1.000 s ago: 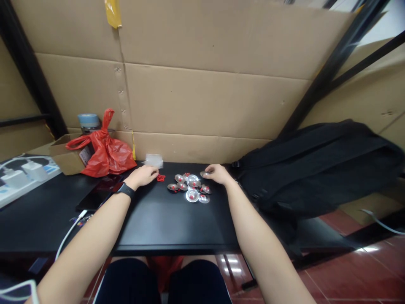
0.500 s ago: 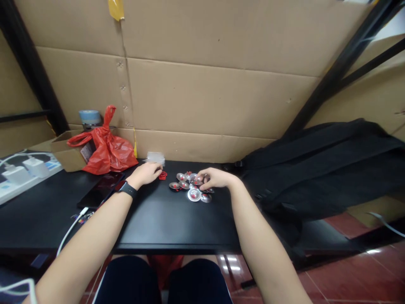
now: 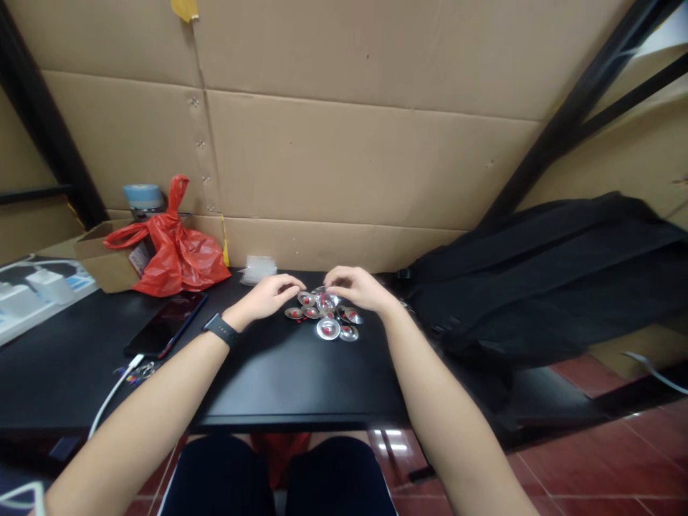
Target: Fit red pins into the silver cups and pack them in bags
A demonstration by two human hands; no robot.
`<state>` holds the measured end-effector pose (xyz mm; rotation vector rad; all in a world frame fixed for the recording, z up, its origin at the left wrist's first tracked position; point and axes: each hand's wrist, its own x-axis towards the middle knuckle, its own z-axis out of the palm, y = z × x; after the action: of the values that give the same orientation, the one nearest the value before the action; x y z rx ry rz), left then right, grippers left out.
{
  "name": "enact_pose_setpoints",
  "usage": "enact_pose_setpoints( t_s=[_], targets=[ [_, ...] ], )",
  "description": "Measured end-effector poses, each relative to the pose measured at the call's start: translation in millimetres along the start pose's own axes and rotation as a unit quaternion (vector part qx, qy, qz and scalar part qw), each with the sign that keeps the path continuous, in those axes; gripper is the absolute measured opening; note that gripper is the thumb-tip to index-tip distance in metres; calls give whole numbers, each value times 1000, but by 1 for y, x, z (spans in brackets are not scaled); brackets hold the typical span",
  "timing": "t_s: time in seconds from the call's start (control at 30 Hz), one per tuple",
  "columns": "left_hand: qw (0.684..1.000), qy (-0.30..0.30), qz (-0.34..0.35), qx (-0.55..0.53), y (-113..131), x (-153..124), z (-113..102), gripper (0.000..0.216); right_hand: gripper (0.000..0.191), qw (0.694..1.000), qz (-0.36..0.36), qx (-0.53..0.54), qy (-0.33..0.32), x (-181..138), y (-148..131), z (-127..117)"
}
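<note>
Several small shiny metal finger cymbals (image 3: 328,329) with red elastic loops lie in a loose cluster on the black desk (image 3: 301,380). My left hand (image 3: 270,296) hovers at the cluster's left edge, thumb and forefinger drawn together; anything between them is too small to make out. From the right, my right hand (image 3: 359,287) pinches at the back of the cluster, its fingertips at the rim of a tilted cymbal (image 3: 326,304) with a red strip showing. Part of the cluster behind the fingers is hidden.
Clear plastic packets (image 3: 259,269) lie by the cardboard wall. To the left are a red plastic bag (image 3: 180,254), a carton (image 3: 104,259), a phone (image 3: 166,324) with a white cable, and a power strip (image 3: 16,324). A black backpack (image 3: 542,287) fills the right side.
My left hand has moved right, from the red loops near the packets to the cymbals. Those loops no longer show. My right hand has shifted slightly back and left, its fingertips higher over the cluster.
</note>
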<state>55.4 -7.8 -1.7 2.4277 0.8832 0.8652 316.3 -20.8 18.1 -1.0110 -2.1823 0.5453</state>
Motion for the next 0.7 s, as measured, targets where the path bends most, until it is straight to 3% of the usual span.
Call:
enact_pose_setpoints(
  t_s=[0.2, 0.33, 0.47, 0.6, 0.7],
  targets=[
    [995, -23, 7, -100, 12, -1, 11, 25, 20, 994, -51, 91, -14, 6, -15, 19],
    [993, -35, -9, -113, 10, -1, 8, 19, 24, 991, -20, 128, -20, 7, -17, 30],
    [999, -3, 2, -40, -2, 2, 1, 20, 27, 983, 25, 179, -30, 6, -12, 29],
    [995, 71, -2, 76, -35, 1, -10, 24, 28, 975, 98, 191, 59, 3, 25, 16],
    [991, 69, -9, 117, -61, -4, -17, 19, 15, 957, 218, 70, 181, 0, 67, 8]
  ],
)
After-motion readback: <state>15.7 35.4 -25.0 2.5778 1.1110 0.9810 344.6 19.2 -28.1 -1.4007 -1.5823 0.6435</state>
